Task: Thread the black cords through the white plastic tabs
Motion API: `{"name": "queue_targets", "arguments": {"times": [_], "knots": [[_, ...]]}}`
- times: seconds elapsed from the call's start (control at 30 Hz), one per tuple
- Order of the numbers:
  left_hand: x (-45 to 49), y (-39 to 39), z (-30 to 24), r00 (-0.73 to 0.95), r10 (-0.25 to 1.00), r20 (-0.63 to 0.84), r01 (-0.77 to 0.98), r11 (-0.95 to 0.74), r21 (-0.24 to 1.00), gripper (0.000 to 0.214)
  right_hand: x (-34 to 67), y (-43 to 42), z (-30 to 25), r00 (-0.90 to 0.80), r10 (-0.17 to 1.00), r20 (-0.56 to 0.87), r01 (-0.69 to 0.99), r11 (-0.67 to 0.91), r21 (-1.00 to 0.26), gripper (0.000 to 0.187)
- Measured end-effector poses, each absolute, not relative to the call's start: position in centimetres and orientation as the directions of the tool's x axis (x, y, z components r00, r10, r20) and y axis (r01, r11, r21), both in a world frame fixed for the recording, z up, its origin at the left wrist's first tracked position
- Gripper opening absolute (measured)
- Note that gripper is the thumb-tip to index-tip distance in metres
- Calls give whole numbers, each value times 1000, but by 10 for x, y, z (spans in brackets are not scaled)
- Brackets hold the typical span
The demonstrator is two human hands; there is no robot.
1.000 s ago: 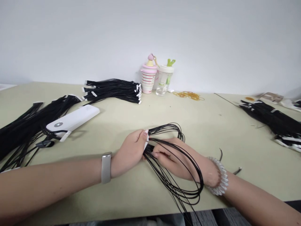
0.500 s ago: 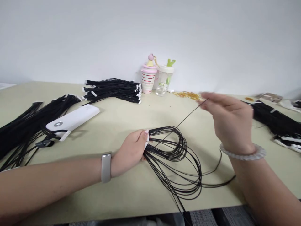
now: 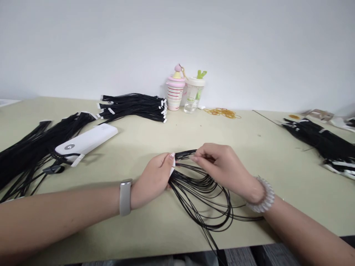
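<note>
My left hand (image 3: 154, 178) lies on the table with its fingers closed round a bunch of thin black cords (image 3: 205, 195); small white tags show at the grip. The cords fan out to the right in loops and trail off the table's front edge. My right hand (image 3: 222, 166) pinches the cord ends just right of my left thumb, thumb and forefinger pressed together. A grey band sits on my left wrist and a clear coiled band on my right.
A white power bank (image 3: 87, 141) lies to the left beside heaps of black cords (image 3: 30, 151). More cord bundles (image 3: 135, 106) lie at the back and at the right (image 3: 321, 142). Two cups (image 3: 184, 92) and yellow rubber bands (image 3: 223, 112) sit by the wall.
My right hand had pulled one cord up and to the right; it has now come back down to the bunch and pinches the cords beside my left thumb. My left hand stayed put.
</note>
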State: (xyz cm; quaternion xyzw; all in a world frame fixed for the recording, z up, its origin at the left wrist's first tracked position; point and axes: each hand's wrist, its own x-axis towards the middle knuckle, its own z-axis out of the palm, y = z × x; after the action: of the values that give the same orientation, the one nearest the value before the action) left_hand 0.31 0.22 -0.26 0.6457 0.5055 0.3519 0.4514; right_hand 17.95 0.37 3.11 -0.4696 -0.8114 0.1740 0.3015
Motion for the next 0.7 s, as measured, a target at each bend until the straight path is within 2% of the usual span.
{"name": "queue_targets", "arguments": {"times": [0.13,0.3,0.7], "knots": [[3,1,1,249,969,-9,358,-84,930,37,175,2,26,-425,847,320,701,532,-476,20],[3,1,1,252,968,-6,363,-89,927,36,173,3,25,-391,847,360,714,526,-462,25],[3,3,0,262,965,23,357,-119,927,36,171,3,24,-412,840,353,727,536,-429,23]]}}
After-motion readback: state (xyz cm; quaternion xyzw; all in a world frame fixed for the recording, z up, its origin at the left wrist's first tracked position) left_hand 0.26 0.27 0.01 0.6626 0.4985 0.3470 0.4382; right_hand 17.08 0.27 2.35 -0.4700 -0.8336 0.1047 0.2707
